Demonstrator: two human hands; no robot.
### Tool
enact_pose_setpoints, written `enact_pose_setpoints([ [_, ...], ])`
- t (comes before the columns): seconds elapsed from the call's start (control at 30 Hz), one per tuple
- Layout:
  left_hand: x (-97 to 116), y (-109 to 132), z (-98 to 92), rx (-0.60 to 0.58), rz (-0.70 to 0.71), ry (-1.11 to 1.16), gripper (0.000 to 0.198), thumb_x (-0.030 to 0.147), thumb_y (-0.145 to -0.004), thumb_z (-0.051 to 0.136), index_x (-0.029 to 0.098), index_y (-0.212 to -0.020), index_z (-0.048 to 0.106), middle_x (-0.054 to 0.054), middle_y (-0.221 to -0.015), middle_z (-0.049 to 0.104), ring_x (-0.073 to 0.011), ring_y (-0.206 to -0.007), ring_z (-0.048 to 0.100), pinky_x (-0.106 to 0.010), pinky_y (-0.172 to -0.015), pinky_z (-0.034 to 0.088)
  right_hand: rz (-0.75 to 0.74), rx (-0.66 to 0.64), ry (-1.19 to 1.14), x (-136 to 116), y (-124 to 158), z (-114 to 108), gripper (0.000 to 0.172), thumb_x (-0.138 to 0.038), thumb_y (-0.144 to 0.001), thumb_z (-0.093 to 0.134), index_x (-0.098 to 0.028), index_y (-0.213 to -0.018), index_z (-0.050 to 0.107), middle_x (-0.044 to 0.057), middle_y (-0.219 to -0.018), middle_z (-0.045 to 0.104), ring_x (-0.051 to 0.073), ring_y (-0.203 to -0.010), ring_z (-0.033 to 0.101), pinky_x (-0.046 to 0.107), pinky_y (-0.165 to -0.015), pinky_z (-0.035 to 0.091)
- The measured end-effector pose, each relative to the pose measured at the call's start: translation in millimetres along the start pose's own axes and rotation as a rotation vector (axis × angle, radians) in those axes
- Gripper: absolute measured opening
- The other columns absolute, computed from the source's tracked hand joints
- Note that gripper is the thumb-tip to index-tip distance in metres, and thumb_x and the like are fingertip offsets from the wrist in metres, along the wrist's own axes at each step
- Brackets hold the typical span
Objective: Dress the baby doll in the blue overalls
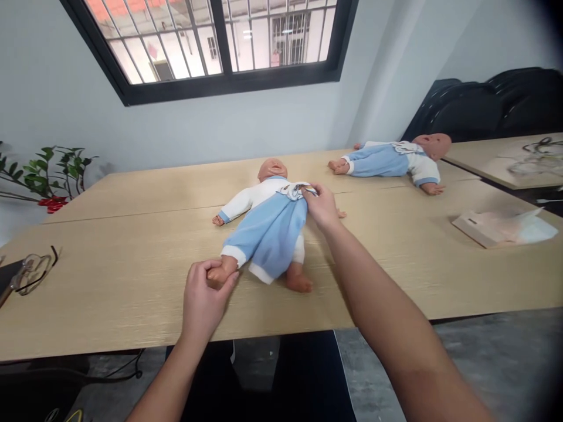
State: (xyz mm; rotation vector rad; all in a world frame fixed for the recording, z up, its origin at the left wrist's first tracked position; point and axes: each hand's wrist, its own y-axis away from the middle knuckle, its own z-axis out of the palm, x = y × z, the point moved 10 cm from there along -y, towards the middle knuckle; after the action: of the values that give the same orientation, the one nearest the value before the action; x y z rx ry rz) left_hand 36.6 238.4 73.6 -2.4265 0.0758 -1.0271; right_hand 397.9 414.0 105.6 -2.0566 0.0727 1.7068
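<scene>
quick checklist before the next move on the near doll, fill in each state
1. Left hand has hold of the near doll by one foot: ok.
2. Right hand pinches the bib at the doll's chest: ok.
3. Doll lies on its back, flat on the table: ok.
4. Both of the doll's legs inside the blue trousers: ok.
5. Second doll lies apart from the hands: ok.
6. Glasses lie apart at the left edge: ok.
7. Fastening of the bib behind the neck: cannot tell.
</scene>
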Motion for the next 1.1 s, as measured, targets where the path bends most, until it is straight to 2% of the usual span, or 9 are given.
enact_pose_setpoints([
  [0.2, -11, 3, 7.9, -0.069, -0.049, 0.042, 0.046, 0.051, -0.082, 0.079, 0.022, -0.111, 0.060, -0.008, -0.107, 0.065, -0.0291, -0.101, 0.065, -0.043, -0.086, 0.054, 0.112, -0.803, -0.164, -21, 43, 36, 0.043, -0.048, -0.086, 0.079, -0.025, -0.122, 0.074, 0.006, -0.138, 0.070, 0.026, -0.129, 0.061, 0.045, -0.121, 0.039],
  [0.3, -15, 10, 12.0, -0.113, -0.094, 0.085, 0.049, 0.053, -0.081, 0.079, 0.022, -0.114, 0.059, -0.007, -0.102, 0.065, -0.0276, -0.095, 0.067, -0.042, -0.082, 0.055, 0.244, -1.033, -0.189, -15, 65, 38, 0.050, -0.040, -0.077, 0.087, -0.023, -0.122, 0.074, 0.007, -0.131, 0.073, 0.025, -0.123, 0.065, 0.043, -0.114, 0.045],
  [0.4, -15, 24, 21.9, -0.217, -0.136, 0.187, 0.043, 0.051, -0.085, 0.076, 0.022, -0.113, 0.059, -0.006, -0.099, 0.068, -0.0244, -0.090, 0.068, -0.038, -0.079, 0.056, 0.256, -0.957, -0.203, -8, 56, 35, 0.049, -0.039, -0.073, 0.090, -0.019, -0.115, 0.075, 0.007, -0.121, 0.076, 0.024, -0.112, 0.068, 0.041, -0.106, 0.051],
  [0.57, 2, 41, 23.9, -0.349, -0.070, 0.150, 0.029, 0.047, -0.090, 0.072, 0.022, -0.102, 0.062, -0.005, -0.099, 0.068, -0.0221, -0.089, 0.066, -0.035, -0.078, 0.053, 0.069, -0.441, -0.125, -6, 16, 17, 0.047, -0.051, -0.078, 0.082, -0.020, -0.113, 0.074, 0.005, -0.110, 0.076, 0.024, -0.101, 0.067, 0.041, -0.098, 0.052],
  [0.67, 10, 36, 23.9, -0.452, -0.030, 0.144, 0.026, 0.049, -0.096, 0.064, 0.023, -0.092, 0.064, -0.001, -0.084, 0.064, -0.0195, -0.077, 0.061, -0.032, -0.071, 0.049, 0.057, -0.383, -0.150, -5, 16, 23, 0.051, -0.058, -0.079, 0.079, -0.020, -0.113, 0.073, 0.004, -0.109, 0.076, 0.024, -0.102, 0.067, 0.039, -0.097, 0.052],
  [0.83, 17, -41, 19.3, -0.212, -0.010, 0.140, 0.031, 0.046, -0.101, 0.053, 0.022, -0.085, 0.065, -0.001, -0.081, 0.063, -0.0186, -0.076, 0.059, -0.030, -0.072, 0.046, 0.146, -0.451, -0.421, -5, 28, 37, 0.047, -0.056, -0.080, 0.081, -0.022, -0.112, 0.073, 0.003, -0.114, 0.076, 0.021, -0.104, 0.067, 0.032, -0.095, 0.052],
  [0.93, 29, -108, 49.4, -0.117, 0.005, 0.209, 0.027, 0.042, -0.097, 0.057, 0.019, -0.107, 0.068, -0.007, -0.105, 0.069, -0.0217, -0.095, 0.064, -0.034, -0.088, 0.050, 0.209, -0.492, -0.557, -6, 33, 44, 0.041, -0.047, -0.078, 0.084, -0.022, -0.109, 0.074, 0.003, -0.111, 0.077, 0.021, -0.103, 0.068, 0.032, -0.095, 0.051],
  [1.03, 55, -158, 112.9, -0.372, 0.079, 0.354, 0.044, 0.044, -0.091, 0.065, 0.016, -0.125, 0.067, -0.015, -0.134, 0.065, -0.0280, -0.126, 0.059, -0.043, -0.112, 0.043, 0.258, -0.525, -0.660, -7, 37, 49, 0.037, -0.038, -0.072, 0.085, -0.022, -0.104, 0.076, 0.002, -0.105, 0.078, 0.022, -0.099, 0.068, 0.033, -0.095, 0.051],
  [1.1, 74, -172, 146.8, -0.570, 0.131, 0.428, 0.047, 0.049, -0.084, 0.074, 0.018, -0.119, 0.073, -0.013, -0.133, 0.069, -0.0295, -0.129, 0.060, -0.041, -0.115, 0.042, 0.260, -0.521, -0.684, -7, 37, 49, 0.031, -0.034, -0.069, 0.083, -0.021, -0.096, 0.076, 0.002, -0.098, 0.078, 0.022, -0.095, 0.068, 0.034, -0.094, 0.051],
])
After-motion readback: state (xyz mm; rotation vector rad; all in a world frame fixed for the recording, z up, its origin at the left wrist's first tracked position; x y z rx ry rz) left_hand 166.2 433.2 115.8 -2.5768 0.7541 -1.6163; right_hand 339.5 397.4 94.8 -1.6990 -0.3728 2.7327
